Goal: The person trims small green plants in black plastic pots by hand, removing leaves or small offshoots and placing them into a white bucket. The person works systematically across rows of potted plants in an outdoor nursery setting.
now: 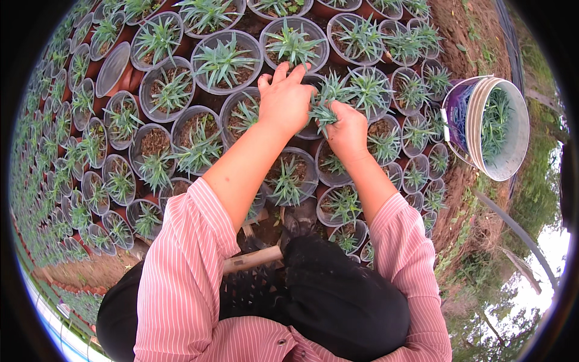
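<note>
My left hand (287,99) reaches over the near rim of a dark plastic pot, fingers spread. Its fingertips touch the lower leaves of the grey-green, narrow-leaved plant (294,43) growing there; whether they grip a shoot cannot be told. Close beside it, my right hand (348,129) is closed around a small bunch of leafy shoots (323,112), their lower ends hidden in the fist. Just beyond that fist stands another leafy plant (334,88), partly covering a pot. Below my left forearm, a potted plant (287,181) sits near my knees.
Rows of similar potted plants (226,61) spread ahead and far left. One pot (113,68) lies tilted among them. To the right, a tipped plastic bucket (481,124) holds many cut green shoots (495,124) on bare soil. A wooden bar (253,260) lies between my knees.
</note>
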Demonstrator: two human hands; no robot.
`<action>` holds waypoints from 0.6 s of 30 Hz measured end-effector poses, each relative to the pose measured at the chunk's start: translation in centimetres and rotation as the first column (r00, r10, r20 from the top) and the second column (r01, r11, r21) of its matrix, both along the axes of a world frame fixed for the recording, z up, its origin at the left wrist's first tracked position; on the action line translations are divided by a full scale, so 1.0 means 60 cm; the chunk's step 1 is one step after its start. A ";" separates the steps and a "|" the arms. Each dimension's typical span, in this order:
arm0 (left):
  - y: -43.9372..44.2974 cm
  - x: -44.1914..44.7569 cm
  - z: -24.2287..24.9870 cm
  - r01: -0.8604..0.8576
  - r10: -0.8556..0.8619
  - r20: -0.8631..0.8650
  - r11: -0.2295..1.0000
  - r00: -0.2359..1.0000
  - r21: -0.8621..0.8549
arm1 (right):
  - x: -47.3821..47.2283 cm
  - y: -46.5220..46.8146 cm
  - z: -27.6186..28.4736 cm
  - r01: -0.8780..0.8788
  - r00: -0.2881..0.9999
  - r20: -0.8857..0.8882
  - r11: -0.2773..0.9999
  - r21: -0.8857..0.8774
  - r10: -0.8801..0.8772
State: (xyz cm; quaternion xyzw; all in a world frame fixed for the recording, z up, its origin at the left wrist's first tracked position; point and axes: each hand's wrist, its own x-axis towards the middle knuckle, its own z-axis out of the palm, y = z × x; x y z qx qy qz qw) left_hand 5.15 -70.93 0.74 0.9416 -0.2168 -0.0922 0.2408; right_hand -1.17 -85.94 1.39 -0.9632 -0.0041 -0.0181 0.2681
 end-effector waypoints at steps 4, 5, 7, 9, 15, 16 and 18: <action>-0.002 -0.003 -0.002 -0.027 0.027 -0.012 0.999 1.000 -0.018 | -0.001 -0.004 -0.017 -0.110 0.979 0.167 0.993 -0.040 0.115; -0.002 -0.004 -0.003 -0.034 0.034 -0.005 0.999 0.999 -0.018 | -0.004 -0.005 -0.018 -0.158 0.970 0.176 0.985 -0.066 0.167; -0.006 -0.003 -0.003 -0.052 0.052 -0.008 0.999 0.999 0.006 | -0.006 -0.010 -0.015 -0.248 0.944 0.193 0.960 -0.127 0.269; -0.010 0.001 -0.001 -0.069 0.070 -0.035 0.997 0.997 0.015 | -0.016 -0.006 -0.018 -0.284 0.937 0.158 0.944 -0.171 0.310; 0.004 0.004 0.010 0.004 -0.006 -0.078 0.999 0.997 -0.038 | -0.061 -0.006 0.011 0.373 0.888 -0.191 0.412 0.831 -0.419; 0.007 0.004 0.008 -0.011 0.006 -0.086 0.999 0.996 -0.053 | -0.064 -0.007 0.028 0.503 0.819 -0.333 0.308 0.808 -0.467; 0.007 0.005 0.004 -0.027 0.020 -0.089 0.997 0.996 -0.078 | -0.061 -0.010 0.051 0.647 0.709 -0.507 0.166 0.744 -0.490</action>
